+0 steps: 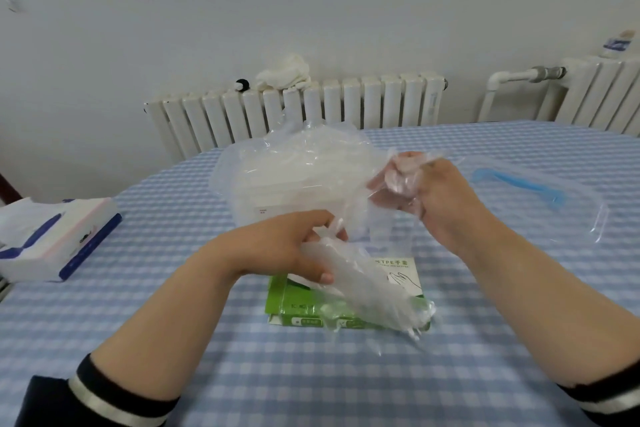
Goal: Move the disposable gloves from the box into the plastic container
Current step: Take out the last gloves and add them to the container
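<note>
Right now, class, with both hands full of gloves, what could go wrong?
1. The gloves in the left hand trail over the green box and might slip free.
2. The gloves already heaped above the container could spill out as the right hand adds its bunch.

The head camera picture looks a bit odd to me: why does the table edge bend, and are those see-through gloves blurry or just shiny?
Head view: the wide-angle lens bows the checked tablecloth edge and tilts the radiator. Light is soft and even, with faint shadows. The glove in the left hand looks smeared, the gloves being thin film with pale highlights. The right hand shows through film too.
</note>
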Motion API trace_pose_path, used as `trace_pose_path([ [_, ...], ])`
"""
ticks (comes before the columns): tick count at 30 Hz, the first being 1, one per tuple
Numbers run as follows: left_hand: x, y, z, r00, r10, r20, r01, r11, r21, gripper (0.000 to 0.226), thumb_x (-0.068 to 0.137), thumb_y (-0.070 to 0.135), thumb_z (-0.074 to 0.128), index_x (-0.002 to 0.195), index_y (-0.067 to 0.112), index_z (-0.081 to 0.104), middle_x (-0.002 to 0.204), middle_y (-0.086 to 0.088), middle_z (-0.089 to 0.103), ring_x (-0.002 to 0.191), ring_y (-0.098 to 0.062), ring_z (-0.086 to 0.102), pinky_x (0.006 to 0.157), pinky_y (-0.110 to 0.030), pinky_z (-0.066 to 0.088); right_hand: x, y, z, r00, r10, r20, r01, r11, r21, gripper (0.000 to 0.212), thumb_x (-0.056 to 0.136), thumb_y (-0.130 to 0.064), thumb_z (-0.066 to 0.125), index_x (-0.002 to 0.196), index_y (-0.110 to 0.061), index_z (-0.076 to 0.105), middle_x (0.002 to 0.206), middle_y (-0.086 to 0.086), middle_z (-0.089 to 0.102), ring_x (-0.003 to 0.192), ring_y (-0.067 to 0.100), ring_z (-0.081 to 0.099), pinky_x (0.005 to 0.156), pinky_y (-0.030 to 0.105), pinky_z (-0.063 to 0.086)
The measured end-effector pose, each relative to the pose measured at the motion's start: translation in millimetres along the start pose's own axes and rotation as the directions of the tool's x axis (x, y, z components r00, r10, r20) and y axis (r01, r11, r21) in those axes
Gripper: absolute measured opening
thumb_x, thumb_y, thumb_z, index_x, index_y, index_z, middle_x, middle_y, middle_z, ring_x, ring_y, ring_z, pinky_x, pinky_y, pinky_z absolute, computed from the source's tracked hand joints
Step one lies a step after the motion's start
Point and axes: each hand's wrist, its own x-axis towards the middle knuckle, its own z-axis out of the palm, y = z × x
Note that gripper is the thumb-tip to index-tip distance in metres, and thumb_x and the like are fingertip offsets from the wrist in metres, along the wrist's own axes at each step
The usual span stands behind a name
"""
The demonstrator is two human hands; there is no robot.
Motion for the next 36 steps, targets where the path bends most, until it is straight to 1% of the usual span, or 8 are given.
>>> trace_pose_path([
  [5,-3,6,-11,0.997,0.062,-0.049,-0.065,0.996,-0.06,0.069,0.068,0.057,0.077,0.128,0.042,0.047,0.124,0.011,0.063,0.113,0.001,0.059,0.1,-0.029,0.049,-12,-10,-6,0.996,0.026,0.09,-0.037,0.992,0.124,0.025,0.095,-0.007,0.046,0.082,0.002,0.065,0.073,0.006,0.072,0.063,0.017,0.067,0.064,0.026,0.058],
  [9,2,23,-15,0.937,0.083,-0.34,-0.204,0.919,-0.337,0.102,0.053,0.092,0.054,0.133,0.029,0.045,0.121,0.011,0.065,0.12,-0.014,0.06,0.093,-0.025,0.051,-15,-7,-3,0.981,0.007,0.194,-0.03,0.993,0.117,0.038,0.097,-0.01,0.044,0.07,-0.007,0.069,0.083,0.015,0.068,0.065,0.02,0.066,0.065,0.027,0.057],
  [13,5,44,-18,0.899,0.039,-0.435,-0.185,0.936,-0.299,0.069,0.08,0.045,0.069,0.142,0.032,0.041,0.105,0.021,0.07,0.104,-0.002,0.066,0.091,-0.022,0.049,-16,-3,-1,0.969,0.002,0.248,-0.039,0.989,0.143,0.035,0.099,-0.011,0.045,0.072,-0.007,0.067,0.08,0.013,0.071,0.063,0.021,0.066,0.064,0.029,0.056],
  [16,12,52,-25,0.902,0.047,-0.43,-0.154,0.964,-0.218,0.039,0.083,0.021,0.076,0.119,0.028,0.062,0.093,0.011,0.074,0.088,-0.001,0.069,0.085,-0.021,0.051,-18,-1,-1,0.958,0.016,0.287,-0.061,0.987,0.147,0.032,0.1,-0.011,0.041,0.077,-0.005,0.063,0.082,0.012,0.071,0.064,0.02,0.066,0.064,0.028,0.056],
  [25,56,52,-84,0.796,-0.048,-0.603,-0.042,0.99,-0.135,0.008,0.088,0.013,0.067,0.083,0.019,0.069,0.069,0.01,0.067,0.05,-0.001,0.054,0.048,-0.016,0.041,-5,4,-5,0.912,0.318,0.26,-0.404,0.812,0.422,0.034,0.097,-0.026,0.051,0.067,-0.012,0.059,0.072,0.009,0.07,0.047,0.013,0.061,0.047,0.024,0.055],
  [28,74,33,-106,0.728,-0.13,-0.673,0.103,0.991,-0.079,0.013,0.082,0.004,0.065,0.084,0.017,0.065,0.077,0.002,0.061,0.065,-0.014,0.052,0.055,-0.022,0.04,0,9,-11,0.915,0.338,0.218,-0.402,0.787,0.467,0.029,0.098,-0.027,0.051,0.074,-0.012,0.059,0.071,0.006,0.07,0.049,0.012,0.062,0.048,0.024,0.055],
  [32,80,6,-110,0.692,-0.182,-0.699,0.384,0.912,0.143,0.042,0.088,0.016,0.062,0.127,0.012,0.048,0.107,-0.002,0.052,0.1,-0.026,0.052,0.08,-0.033,0.042,4,10,-14,0.923,0.332,0.196,-0.386,0.782,0.49,0.028,0.098,-0.026,0.052,0.075,-0.013,0.061,0.07,0.005,0.069,0.049,0.011,0.061,0.048,0.023,0.055],
  [36,77,-12,-101,0.684,-0.067,-0.727,0.49,0.779,0.39,0.049,0.09,0.023,0.063,0.133,0.012,0.043,0.125,-0.013,0.05,0.113,-0.033,0.047,0.087,-0.039,0.04,6,13,-13,0.922,0.323,0.213,-0.387,0.795,0.467,0.026,0.098,-0.026,0.053,0.077,-0.013,0.061,0.071,0.004,0.069,0.05,0.011,0.061,0.049,0.023,0.055],
])
